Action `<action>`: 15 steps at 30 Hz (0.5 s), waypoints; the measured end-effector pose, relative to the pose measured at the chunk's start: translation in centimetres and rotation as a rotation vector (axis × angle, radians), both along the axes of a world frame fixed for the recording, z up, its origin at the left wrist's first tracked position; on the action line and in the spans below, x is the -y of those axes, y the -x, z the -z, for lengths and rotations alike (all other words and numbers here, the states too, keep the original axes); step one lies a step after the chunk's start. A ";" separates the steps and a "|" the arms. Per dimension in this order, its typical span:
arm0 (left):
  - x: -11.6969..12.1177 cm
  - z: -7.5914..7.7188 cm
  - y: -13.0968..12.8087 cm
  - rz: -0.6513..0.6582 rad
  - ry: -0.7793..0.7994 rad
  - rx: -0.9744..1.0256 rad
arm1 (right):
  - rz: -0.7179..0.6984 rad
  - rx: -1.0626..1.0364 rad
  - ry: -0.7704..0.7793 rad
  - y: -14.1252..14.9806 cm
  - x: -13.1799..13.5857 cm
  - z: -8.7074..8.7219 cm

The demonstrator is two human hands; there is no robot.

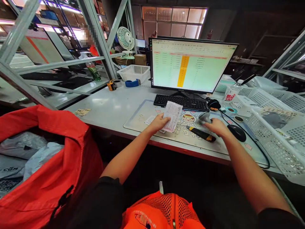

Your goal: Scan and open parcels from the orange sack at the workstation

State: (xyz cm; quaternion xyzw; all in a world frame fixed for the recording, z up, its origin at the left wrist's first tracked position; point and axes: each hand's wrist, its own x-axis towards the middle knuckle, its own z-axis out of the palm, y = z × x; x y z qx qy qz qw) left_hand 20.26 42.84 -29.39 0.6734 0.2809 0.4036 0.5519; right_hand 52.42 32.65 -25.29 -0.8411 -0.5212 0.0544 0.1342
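My left hand [159,123] pinches a white printed paper slip [173,116] between thumb and fingers, holding it tilted above the desk mat [135,119]. Another pale piece of paper [149,120] lies partly hidden behind that hand. My right hand [218,126] is closed round a grey handheld device, which looks like a barcode scanner [205,118], over the mat's right half. Between the hands lies a black and yellow utility knife [201,133]. A black mouse [236,133] sits to the right of my right hand.
A monitor [193,66] and black keyboard [164,100] stand ahead. White perforated baskets [269,136] and a bottle [232,92] crowd the right side. A red bag [88,149] of parcels is at left. Tape rolls [132,83] lie near a white basket [135,73]. A person [93,49] is beyond the frame.
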 end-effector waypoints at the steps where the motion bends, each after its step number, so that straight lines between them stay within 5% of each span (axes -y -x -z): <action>1: 0.0 0.0 0.2 -0.009 -0.023 -0.060 | -0.050 -0.058 -0.005 0.2 0.6 -1.0; 5: -0.2 -0.2 1.0 -0.036 -0.106 -0.245 | -0.381 -0.269 -0.093 2.1 3.8 -4.8; 8: -0.3 0.2 1.0 -0.029 -0.123 -0.293 | -0.510 -0.176 -0.101 3.9 4.7 -6.2; 11: -0.7 0.7 1.2 -0.010 -0.162 -0.306 | -0.520 -0.101 -0.112 4.0 4.0 -5.7; 15: -2.4 0.9 3.4 -0.005 -0.170 -0.301 | -0.405 0.002 -0.179 0.5 1.7 -2.3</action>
